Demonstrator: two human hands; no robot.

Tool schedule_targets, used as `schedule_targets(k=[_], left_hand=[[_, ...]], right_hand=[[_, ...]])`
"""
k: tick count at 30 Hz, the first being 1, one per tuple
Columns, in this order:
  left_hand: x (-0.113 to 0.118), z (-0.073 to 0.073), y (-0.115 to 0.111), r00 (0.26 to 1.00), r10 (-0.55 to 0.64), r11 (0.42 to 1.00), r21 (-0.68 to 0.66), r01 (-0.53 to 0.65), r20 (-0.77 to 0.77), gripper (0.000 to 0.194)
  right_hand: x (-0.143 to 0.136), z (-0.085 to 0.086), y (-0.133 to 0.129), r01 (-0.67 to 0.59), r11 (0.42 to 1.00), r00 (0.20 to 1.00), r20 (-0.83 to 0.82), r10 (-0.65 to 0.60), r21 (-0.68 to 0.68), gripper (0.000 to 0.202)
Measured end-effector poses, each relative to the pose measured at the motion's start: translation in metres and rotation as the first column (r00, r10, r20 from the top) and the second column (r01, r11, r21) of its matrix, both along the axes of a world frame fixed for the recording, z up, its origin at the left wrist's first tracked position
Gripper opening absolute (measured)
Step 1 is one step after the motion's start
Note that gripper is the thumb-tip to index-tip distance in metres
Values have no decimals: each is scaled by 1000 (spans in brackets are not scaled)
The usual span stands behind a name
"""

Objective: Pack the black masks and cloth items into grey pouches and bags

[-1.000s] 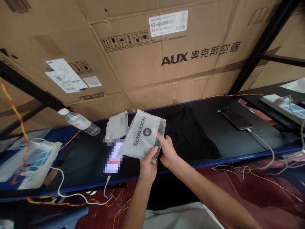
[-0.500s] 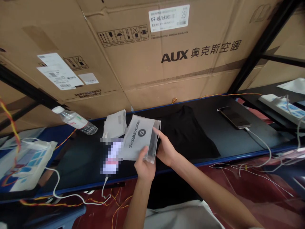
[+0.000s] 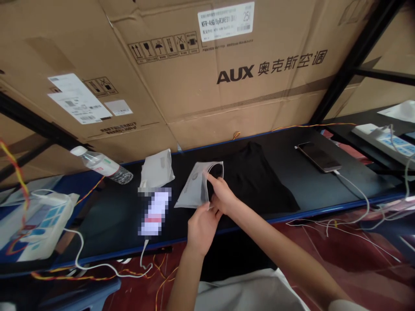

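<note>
Pouch just changed shape: half a second ago it was flat, printed face up, mouth closed. Now the mouth is bowed wide and turned toward the right, with the print foreshortened. In practical terms, the inside is now reachable from the right side.

Left hand (image 3: 202, 231): closed in a pinch, looks like it's gripping the near corner of the pouch (image 3: 193, 190). Right hand (image 3: 225, 198): partly open, index finger extended into the mouth, other fingers curled close to the left hand. Can't tell if those curled fingers grip the edge too; they're partly hidden. Can't tell either whether anything is in the pouch; the opening just reads dark.

Pouch is mid-scene above the table (image 3: 106, 216), between a second pale pouch (image 3: 157, 169) on the left and a black cloth (image 3: 262, 183) spread on the right. Can't confirm if its underside touches the table.

Left side: lit phone (image 3: 156, 212), pixelated, plugged in near the front edge; water bottle (image 3: 105, 166) lying tilted toward the far edge. Right side: dark phone (image 3: 319, 157) on a white cable, past the cloth. Big cardboard box (image 3: 194, 99) stands behind everything.
</note>
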State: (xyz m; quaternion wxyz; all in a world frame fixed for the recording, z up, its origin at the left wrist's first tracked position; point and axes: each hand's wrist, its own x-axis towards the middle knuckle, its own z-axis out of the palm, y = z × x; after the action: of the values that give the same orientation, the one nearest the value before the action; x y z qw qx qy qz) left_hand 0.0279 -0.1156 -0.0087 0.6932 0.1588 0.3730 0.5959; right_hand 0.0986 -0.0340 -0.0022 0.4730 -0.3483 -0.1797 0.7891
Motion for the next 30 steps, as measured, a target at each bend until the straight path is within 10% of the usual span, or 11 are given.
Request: schedule_targets(k=[6,15,19,24,30], left_hand=[[-8,1,-11,961,-77,990,-135,42,-266,40],[-23,7,-14,934,-126,990,-103,96,-335,39],[-50,7,-13,878,-221,973,-158,168,-424,36],[-53,-5,-20,592,213,975,133,-176,-777,73],[-40,-8,-31,400,283,959,269,-92,-872,78]], right_hand=[[49,7,-1,-156,983,979,150,140,99,31],[103,-10,23,-172,827,595,726,-346,535,53],[121,-4,37,-361,736,768,630,-114,573,90],[114,-4,44,-424,675,816,578,-5,604,55],[105,-12,40,-462,597,794,606,-51,656,40]])
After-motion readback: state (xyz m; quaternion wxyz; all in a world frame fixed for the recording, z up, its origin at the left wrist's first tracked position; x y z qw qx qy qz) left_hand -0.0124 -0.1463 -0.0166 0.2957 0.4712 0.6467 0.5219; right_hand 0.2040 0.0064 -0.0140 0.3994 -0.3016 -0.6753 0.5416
